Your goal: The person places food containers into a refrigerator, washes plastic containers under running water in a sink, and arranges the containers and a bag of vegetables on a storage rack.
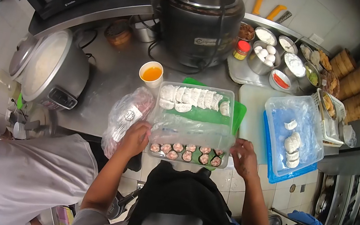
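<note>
A clear plastic tray (186, 160) of dark-wrapped, meat-filled pieces sits at the counter's front edge. My left hand (137, 137) is closed at its left edge. My right hand (244, 157) is at the opposite edge, its fingers curled in a pinch. Wrinkled clear plastic (191, 131) spans the space between the hands; whether it is film or part of a container I cannot tell. Just behind, a clear container (235, 95) holds pleated white dumplings (192, 97) over a green board (239, 113). A plastic bag (122, 117) lies beside my left hand.
To the right stands another dumpling container (312, 115) on a blue lid (276, 178). An orange-filled cup (151, 74), a black soup warmer (198, 30) and a rice cooker (56, 68) are around. Ingredient bowls (265, 60) line the back right. A co-worker's sleeve (76, 162) is close on the left.
</note>
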`<state>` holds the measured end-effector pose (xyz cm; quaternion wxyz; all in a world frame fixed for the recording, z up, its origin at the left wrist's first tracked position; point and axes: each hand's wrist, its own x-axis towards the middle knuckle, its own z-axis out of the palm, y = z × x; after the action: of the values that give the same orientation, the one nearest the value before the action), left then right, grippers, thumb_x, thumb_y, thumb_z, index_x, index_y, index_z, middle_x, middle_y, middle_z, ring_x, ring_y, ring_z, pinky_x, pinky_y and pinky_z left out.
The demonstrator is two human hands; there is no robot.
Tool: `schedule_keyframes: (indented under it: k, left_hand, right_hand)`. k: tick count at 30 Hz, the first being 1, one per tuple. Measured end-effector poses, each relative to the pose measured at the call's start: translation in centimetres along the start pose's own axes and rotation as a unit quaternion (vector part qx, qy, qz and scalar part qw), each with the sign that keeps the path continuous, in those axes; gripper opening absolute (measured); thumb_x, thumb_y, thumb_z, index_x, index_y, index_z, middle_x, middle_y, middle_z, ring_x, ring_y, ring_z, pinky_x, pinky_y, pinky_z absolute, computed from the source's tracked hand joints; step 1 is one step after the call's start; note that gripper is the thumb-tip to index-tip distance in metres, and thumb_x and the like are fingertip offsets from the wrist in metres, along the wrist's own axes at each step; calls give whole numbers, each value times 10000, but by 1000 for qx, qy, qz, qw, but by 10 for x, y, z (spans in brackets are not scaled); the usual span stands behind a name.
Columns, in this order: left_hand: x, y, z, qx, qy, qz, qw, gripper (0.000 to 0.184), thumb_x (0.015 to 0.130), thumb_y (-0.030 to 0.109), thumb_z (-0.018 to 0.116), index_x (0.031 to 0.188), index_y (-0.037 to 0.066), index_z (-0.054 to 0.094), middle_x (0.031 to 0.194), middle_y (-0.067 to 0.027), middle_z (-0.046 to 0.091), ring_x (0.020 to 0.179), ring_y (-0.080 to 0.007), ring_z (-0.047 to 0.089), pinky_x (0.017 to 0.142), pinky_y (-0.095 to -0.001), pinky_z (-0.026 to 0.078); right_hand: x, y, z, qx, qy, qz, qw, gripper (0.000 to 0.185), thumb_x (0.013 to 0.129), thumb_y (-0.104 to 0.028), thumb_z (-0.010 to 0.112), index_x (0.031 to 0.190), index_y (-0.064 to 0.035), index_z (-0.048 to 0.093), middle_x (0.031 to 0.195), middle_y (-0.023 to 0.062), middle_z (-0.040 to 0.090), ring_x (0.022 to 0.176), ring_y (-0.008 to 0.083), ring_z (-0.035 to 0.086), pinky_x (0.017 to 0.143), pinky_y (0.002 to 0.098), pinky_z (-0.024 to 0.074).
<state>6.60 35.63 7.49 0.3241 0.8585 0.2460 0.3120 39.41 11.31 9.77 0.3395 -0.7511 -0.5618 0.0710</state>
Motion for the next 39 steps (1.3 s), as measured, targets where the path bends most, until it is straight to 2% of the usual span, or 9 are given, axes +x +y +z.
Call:
schedule_keyframes:
  k: [9, 16, 18, 20, 23, 26, 31, 35, 39]
  left_hand:
    - [-6, 30, -13, 169, -139, 45, 975, 196, 565, 16, 649, 738, 44, 560, 937, -136, 548, 954, -359, 520, 863, -448, 419]
    - [64, 70, 0, 45, 61, 57, 996, 116, 684, -9, 611, 792, 1, 567, 869, -144, 546, 849, -312, 554, 757, -367, 446]
    - [92, 88, 24, 11, 33, 72, 997, 126, 702, 9, 634, 817, 2, 583, 890, -143, 556, 871, -311, 562, 774, -369, 452]
    - [113, 106, 45, -19, 3, 86, 996, 138, 721, 27, 658, 843, 4, 598, 911, -141, 566, 893, -310, 570, 791, -371, 457]
    - [135, 121, 69, -14, -106, 110, 988, 178, 761, 9, 664, 929, 27, 608, 1010, -96, 570, 943, -226, 575, 587, -274, 482]
    - [131, 103, 82, -2, -179, 47, 983, 236, 743, 127, 714, 935, 17, 630, 1017, -161, 604, 972, -340, 581, 858, -405, 453]
    - [85, 64, 80, 138, -219, -31, 966, 381, 787, 244, 687, 1107, 51, 618, 1131, -163, 602, 1127, -341, 533, 1053, -554, 310]
    - [47, 60, 80, 206, -215, -91, 950, 466, 799, 320, 689, 1173, 63, 582, 1219, -159, 575, 1232, -327, 473, 1092, -595, 236]
    - [22, 57, 86, 198, -193, -47, 960, 473, 795, 346, 691, 1175, 84, 592, 1255, -147, 539, 1242, -335, 454, 1088, -606, 235]
  right_hand:
    - [-36, 0, -28, -43, -63, 22, 997, 248, 764, -102, 708, 1005, -70, 660, 1151, 140, 603, 1071, 334, 562, 921, 404, 470]
    - [-37, 69, -128, -206, 272, 160, 926, 202, 748, -105, 733, 925, -72, 643, 1025, 140, 616, 950, 339, 581, 803, 389, 475]
    - [-34, 87, -145, -178, 215, 306, 910, 381, 726, -196, 764, 1055, -65, 624, 1073, 152, 603, 977, 342, 572, 819, 398, 471]
    - [-20, 90, -156, -223, 166, 273, 921, 512, 706, -246, 779, 1139, -58, 581, 1101, 158, 591, 1002, 344, 565, 845, 409, 460]
    - [-6, 105, -168, -272, 57, 237, 931, 854, 621, -353, 828, 1329, -62, 450, 1180, 165, 557, 1062, 346, 544, 913, 443, 421]
    - [0, 121, -170, -302, -45, 215, 928, 881, 582, -374, 838, 1318, -70, 460, 1142, 159, 578, 1066, 341, 544, 942, 448, 396]
    - [-1, 128, -181, -163, 37, 220, 961, 897, 513, -354, 843, 1288, -61, 499, 1148, 232, 600, 1076, 362, 553, 988, 426, 388]
    - [12, 95, -180, 60, 212, 173, 960, 675, 640, -184, 806, 1223, -57, 491, 1028, 99, 591, 949, 193, 562, 826, 331, 475]
    - [65, 10, -111, 408, 55, 161, 897, 507, 781, -109, 735, 1220, -106, 480, 1049, 31, 564, 954, 134, 554, 803, 273, 473]
